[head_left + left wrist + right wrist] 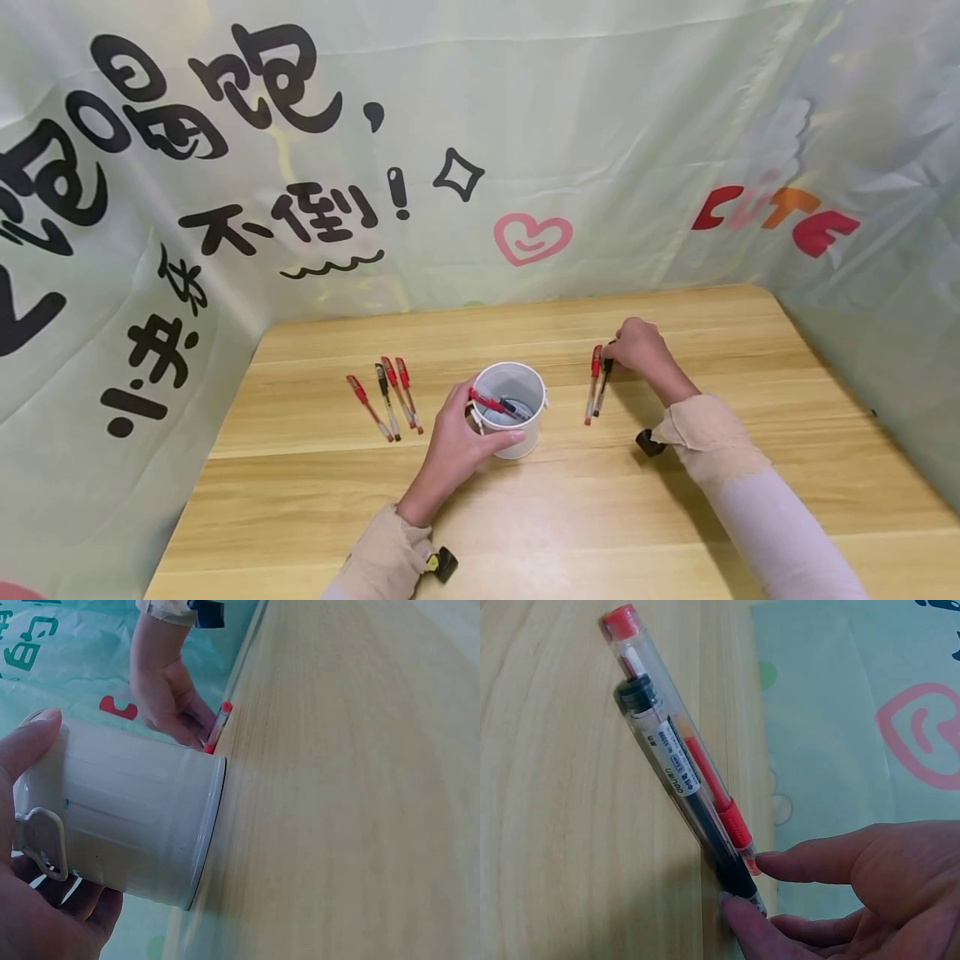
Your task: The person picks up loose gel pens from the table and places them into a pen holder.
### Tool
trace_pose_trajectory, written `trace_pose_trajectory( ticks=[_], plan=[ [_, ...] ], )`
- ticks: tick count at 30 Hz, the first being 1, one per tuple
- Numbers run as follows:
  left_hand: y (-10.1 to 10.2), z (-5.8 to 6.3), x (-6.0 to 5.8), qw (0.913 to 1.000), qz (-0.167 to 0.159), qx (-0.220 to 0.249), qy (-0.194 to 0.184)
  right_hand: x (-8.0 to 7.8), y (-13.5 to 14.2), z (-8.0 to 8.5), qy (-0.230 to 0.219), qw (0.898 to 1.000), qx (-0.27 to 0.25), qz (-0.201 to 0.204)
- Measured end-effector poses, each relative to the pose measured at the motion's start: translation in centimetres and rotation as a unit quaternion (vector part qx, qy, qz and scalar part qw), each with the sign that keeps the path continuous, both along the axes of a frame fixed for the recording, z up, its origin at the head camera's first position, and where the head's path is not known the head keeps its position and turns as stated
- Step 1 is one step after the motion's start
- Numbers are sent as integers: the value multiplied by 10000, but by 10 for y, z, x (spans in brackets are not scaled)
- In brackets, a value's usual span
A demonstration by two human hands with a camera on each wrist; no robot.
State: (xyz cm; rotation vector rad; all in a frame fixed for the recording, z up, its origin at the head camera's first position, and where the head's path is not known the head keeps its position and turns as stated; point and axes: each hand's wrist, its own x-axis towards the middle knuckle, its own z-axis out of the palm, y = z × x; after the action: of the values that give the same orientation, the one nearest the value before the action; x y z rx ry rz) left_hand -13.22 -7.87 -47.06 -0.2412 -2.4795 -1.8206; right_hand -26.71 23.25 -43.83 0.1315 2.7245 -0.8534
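Note:
A small white bucket [517,443] stands on the wooden table with my left hand [459,433] gripping its side. The thumb lies along the near rim and the other fingers curve round the left. Inside leans a red pen [489,402]; whether others lie beneath it cannot be told. To the right, my right hand [639,343] pinches the far end of a black pen [603,392]. Beside it lies a red pen [712,780], its tip close to one fingertip in the right wrist view. The left wrist view shows the bucket's wire-like handle [60,844] near my palm.
Left of the bucket lie several pens, among them a red pen [367,406], a black pen [388,400] and another red pen [408,392]. A printed curtain [600,150] hangs behind and beside the table [300,517]. Dark wrist devices [649,442] sit at both cuffs.

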Motion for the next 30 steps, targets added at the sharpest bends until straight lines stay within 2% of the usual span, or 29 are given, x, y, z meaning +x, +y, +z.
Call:
trace_pose_trajectory(
  ticks=[12, 21, 30],
  plan=[
    [0, -2, 0, 10000, 28, -42, 67, -5, -1, -1, -264, 9993, 232, 154],
    [0, -3, -1, 10000, 32, -67, 47, -4, 0, -1, -329, 9992, 148, 183],
    [0, -3, -1, 9999, 46, -68, 58, -2, 2, 0, -332, 9994, -95, 6]
  ],
)
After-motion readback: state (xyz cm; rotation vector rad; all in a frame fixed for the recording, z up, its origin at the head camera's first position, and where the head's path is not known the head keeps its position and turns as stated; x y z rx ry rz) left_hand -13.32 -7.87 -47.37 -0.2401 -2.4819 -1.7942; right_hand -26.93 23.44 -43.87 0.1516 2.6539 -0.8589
